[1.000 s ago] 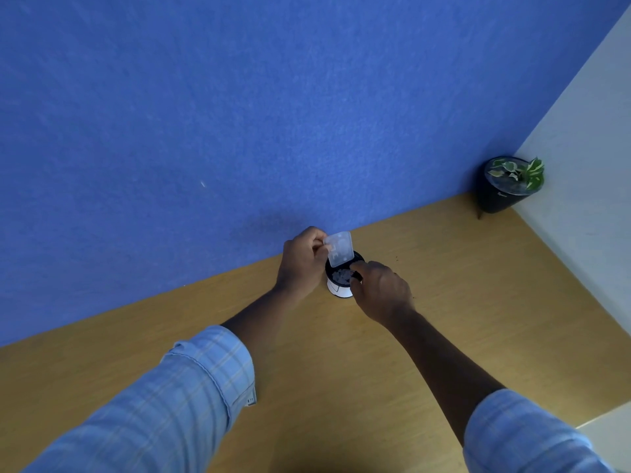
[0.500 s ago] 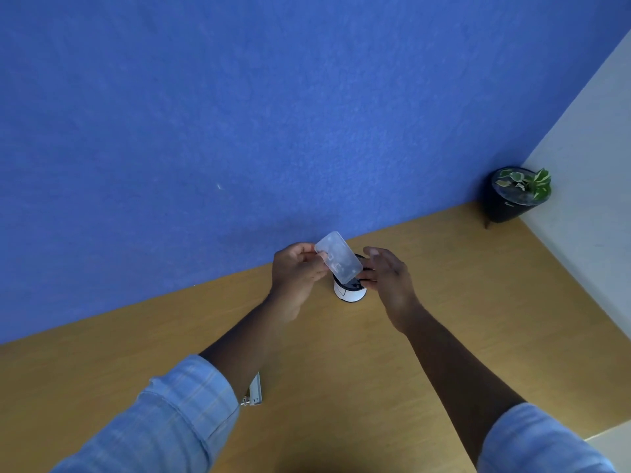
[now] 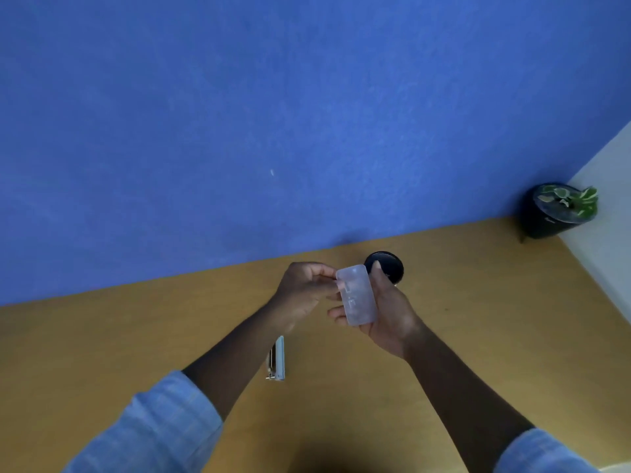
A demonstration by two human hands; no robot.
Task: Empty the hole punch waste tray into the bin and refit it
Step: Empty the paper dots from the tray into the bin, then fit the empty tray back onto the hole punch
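Observation:
The translucent waste tray (image 3: 356,300) is held above the wooden desk between both hands. My left hand (image 3: 304,291) pinches its upper left corner. My right hand (image 3: 389,312) cups it from behind and the right. Just beyond the hands stands the small round bin (image 3: 387,266), black on top, partly hidden by my right fingers. The hole punch (image 3: 276,358) lies on the desk under my left forearm, pale with metal parts, only partly visible.
A blue wall (image 3: 273,114) rises right behind the wooden desk (image 3: 495,319). A black pot with a green plant (image 3: 558,209) sits in the far right corner beside a white wall. The desk's right edge runs along that wall.
Both hands have drawn the waste tray back from over the bin towards me. My right hand left the bin and took hold of the tray. The hole punch has come into view.

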